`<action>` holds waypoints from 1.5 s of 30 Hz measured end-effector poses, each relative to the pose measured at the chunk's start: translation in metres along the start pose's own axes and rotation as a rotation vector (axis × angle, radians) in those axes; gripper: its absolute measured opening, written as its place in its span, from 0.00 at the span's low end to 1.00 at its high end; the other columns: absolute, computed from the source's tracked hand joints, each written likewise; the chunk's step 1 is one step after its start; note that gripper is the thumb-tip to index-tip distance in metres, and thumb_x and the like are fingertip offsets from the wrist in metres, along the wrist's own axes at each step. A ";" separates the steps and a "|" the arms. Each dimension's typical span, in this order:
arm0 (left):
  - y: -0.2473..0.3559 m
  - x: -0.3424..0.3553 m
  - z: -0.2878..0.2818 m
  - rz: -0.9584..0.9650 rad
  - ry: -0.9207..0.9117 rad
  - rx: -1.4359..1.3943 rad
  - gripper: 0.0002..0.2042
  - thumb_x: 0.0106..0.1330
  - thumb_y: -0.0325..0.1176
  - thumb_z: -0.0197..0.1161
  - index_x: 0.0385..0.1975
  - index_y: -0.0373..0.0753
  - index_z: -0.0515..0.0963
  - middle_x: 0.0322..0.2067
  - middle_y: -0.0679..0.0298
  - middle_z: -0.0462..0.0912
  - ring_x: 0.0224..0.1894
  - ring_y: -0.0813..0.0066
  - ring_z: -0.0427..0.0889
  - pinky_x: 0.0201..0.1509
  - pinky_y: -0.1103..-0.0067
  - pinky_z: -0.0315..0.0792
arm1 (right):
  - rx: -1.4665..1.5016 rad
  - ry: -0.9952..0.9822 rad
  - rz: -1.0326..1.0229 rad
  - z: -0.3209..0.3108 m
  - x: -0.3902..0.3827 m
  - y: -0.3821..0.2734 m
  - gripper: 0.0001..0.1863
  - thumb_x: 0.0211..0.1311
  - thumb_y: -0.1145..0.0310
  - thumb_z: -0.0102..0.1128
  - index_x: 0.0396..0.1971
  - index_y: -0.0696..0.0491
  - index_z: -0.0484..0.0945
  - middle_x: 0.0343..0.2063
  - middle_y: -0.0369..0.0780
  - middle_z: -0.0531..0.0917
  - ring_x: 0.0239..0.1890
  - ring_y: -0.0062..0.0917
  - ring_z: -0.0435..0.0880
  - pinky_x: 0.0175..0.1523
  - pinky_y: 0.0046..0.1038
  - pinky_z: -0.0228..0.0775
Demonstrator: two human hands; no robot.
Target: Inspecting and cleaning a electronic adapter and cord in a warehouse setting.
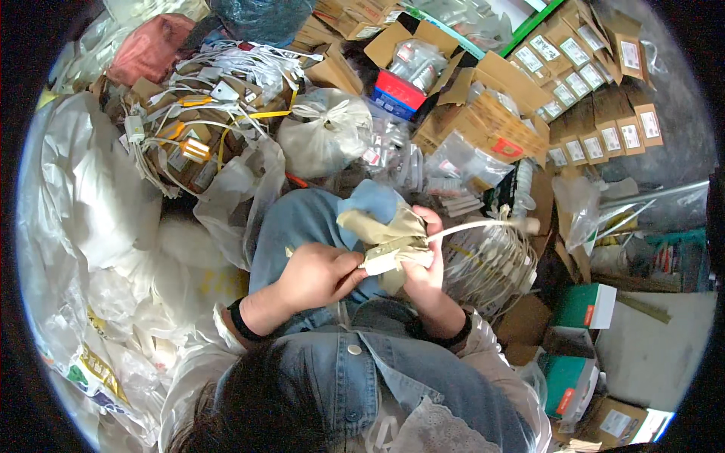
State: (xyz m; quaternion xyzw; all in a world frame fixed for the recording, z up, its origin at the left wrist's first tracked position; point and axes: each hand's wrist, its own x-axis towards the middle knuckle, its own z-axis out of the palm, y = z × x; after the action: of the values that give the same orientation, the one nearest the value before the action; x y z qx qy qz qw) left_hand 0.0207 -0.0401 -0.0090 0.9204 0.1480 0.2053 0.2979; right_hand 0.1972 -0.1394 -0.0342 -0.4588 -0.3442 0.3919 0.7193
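Over my lap, my right hand is closed round a bunched beige cloth and a small white rectangular block lying against it. My left hand has its thumb and fingers pinched at the block's left end. From beside my right hand a white cable runs out to the right and ends in a pale, blurred tip. The exact kind of the block is too small to tell, and my right fingers partly hide it. A coil of white cables sits just right of my right hand.
White plugs and cables with yellow-orange pieces heap up at the far left. A tied white bag stands beside them. Open cardboard boxes and small labelled cartons fill the far right. White plastic sacks crowd the left; green boxes stand right.
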 end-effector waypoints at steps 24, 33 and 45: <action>0.001 -0.004 -0.006 -0.151 -0.063 -0.073 0.23 0.55 0.50 0.61 0.40 0.36 0.74 0.25 0.55 0.79 0.27 0.53 0.80 0.30 0.65 0.72 | 0.048 -0.071 0.021 0.003 -0.014 0.000 0.18 0.57 0.76 0.46 0.49 0.63 0.66 0.46 0.46 0.75 0.51 0.30 0.74 0.59 0.30 0.61; -0.007 -0.004 -0.006 -0.034 -0.018 -0.210 0.23 0.58 0.47 0.60 0.46 0.35 0.71 0.37 0.50 0.78 0.41 0.50 0.78 0.42 0.66 0.71 | -0.433 -0.004 -0.365 0.004 -0.014 -0.004 0.23 0.50 0.78 0.54 0.48 0.60 0.64 0.42 0.40 0.70 0.44 0.25 0.70 0.52 0.25 0.61; -0.001 -0.001 -0.011 -0.014 0.177 0.012 0.27 0.47 0.35 0.70 0.49 0.42 0.69 0.36 0.59 0.75 0.37 0.57 0.76 0.39 0.67 0.70 | -0.263 0.044 -0.157 0.007 -0.013 -0.004 0.29 0.43 0.84 0.48 0.51 0.56 0.62 0.42 0.37 0.68 0.42 0.20 0.68 0.48 0.23 0.62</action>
State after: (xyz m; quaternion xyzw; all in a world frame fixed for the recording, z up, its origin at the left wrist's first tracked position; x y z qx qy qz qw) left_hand 0.0144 -0.0345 -0.0013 0.8994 0.1813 0.2827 0.2798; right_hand 0.1862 -0.1496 -0.0299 -0.5291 -0.4114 0.2756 0.6891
